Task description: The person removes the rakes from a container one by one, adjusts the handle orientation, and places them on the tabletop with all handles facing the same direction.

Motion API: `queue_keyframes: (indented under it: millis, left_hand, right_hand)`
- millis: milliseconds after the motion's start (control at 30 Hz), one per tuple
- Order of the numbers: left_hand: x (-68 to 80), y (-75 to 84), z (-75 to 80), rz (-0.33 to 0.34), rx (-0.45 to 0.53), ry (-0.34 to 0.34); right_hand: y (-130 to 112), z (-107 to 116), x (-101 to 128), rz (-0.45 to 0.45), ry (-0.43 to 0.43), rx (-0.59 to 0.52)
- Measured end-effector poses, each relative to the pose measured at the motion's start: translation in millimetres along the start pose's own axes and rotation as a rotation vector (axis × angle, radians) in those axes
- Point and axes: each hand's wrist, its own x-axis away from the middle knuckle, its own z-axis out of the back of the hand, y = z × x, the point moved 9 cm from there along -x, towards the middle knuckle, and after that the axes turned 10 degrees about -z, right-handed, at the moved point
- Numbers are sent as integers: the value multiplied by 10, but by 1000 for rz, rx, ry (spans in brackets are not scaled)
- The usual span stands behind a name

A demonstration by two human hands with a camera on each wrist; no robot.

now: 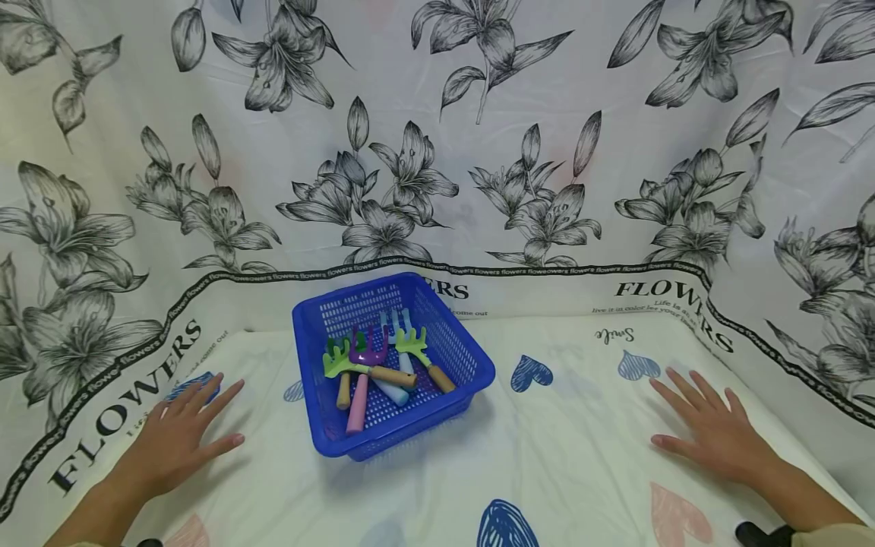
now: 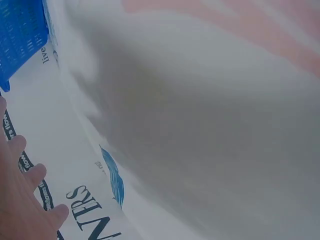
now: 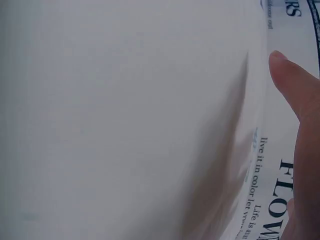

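Beige sleeve cuff (image 1: 830, 535) and dark wrist strap (image 1: 762, 534), toward the right edge of the cloth-covered worktop (image 1: 567, 441). Blue plastic basket (image 1: 410, 424), roughly rectangular with perforated walls, set askew left of centre near the worktop's far edge. It contains a loose heap of small hand rakes: one light-green rake (image 1: 338, 366) with a wooden handle lies across the others; a second light-green rake (image 1: 414, 346), also wooden-handled, leans to its right; a purple rake head (image 1: 368, 355), a pink handle (image 1: 357, 410) and a light-blue handle (image 1: 392, 392) show among them. Basket position: between the two hands, nearer the left, and well apart from the right. Left hand (image 1: 176, 448), near the left edge: fingers spread, thumb toward the basket, nothing held. Right hand (image 1: 721, 437), near the right edge: fingers likewise spread, nothing held; whether either hand touches the cloth cannot be told
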Motion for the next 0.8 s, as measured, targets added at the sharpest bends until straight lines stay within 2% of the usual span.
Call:
queue_keyframes:
  millis: [400, 567, 800]
  left_hand:
    - [-113, 151, 119, -48, 77, 97]
    - [-188, 228, 153, -32, 104, 96]
    - [-291, 287, 184, -25, 129, 114]
  right_hand:
    - [-205, 51, -111, 54, 25, -55]
    - [-376, 86, -207, 105, 38, -73]
    - [-599, 100, -391, 126, 29, -116]
